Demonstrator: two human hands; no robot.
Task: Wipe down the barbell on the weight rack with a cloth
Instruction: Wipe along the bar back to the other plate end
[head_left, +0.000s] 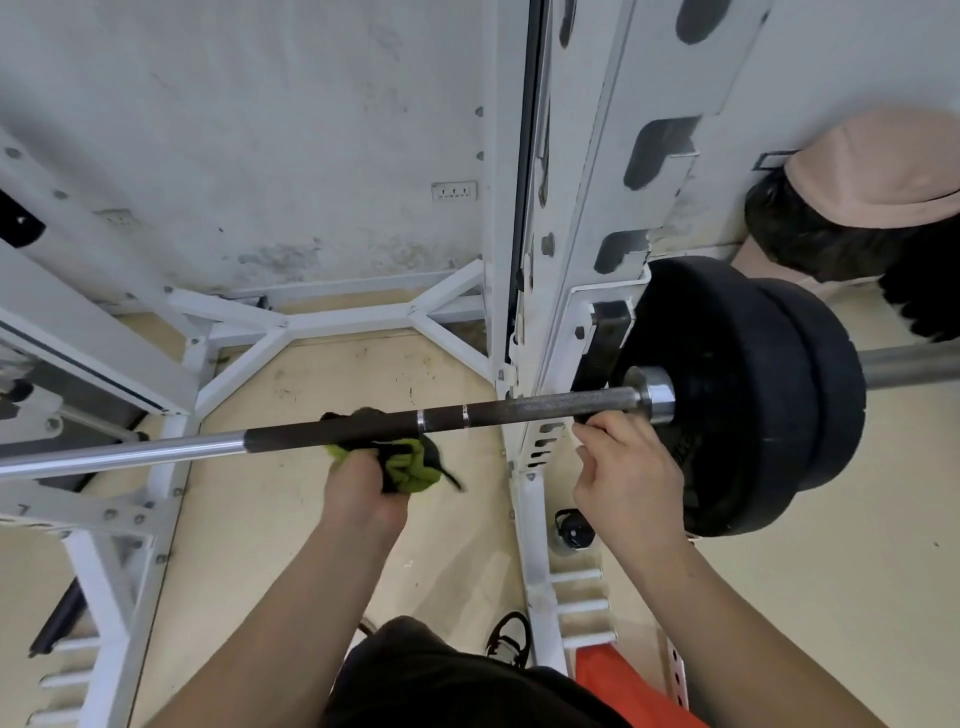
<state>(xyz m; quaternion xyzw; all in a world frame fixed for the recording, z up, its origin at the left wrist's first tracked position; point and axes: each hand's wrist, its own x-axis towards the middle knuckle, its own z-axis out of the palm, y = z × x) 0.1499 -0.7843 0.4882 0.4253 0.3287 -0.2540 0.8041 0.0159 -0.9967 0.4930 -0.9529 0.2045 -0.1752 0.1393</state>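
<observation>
While left hand (363, 488) fingers clamp green-black cloth (410, 462) round knurled barbell (519, 410), racked against white rack (566, 208) upright, we're mid-wipe. Right hand (628, 467) fingers (613, 431) curl under bar beside plates (727, 395); grip unclear. Next, likely: slide cloth toward collar.

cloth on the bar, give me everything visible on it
The cloth is soft fabric, lime green and black, bunched. It wraps the dark knurled stretch of the barbell, left of the two bright ring marks: a black fold above the bar, green folds below, a black tail pointing lower right. The left hand holds it from beneath in a closed grip.
</observation>
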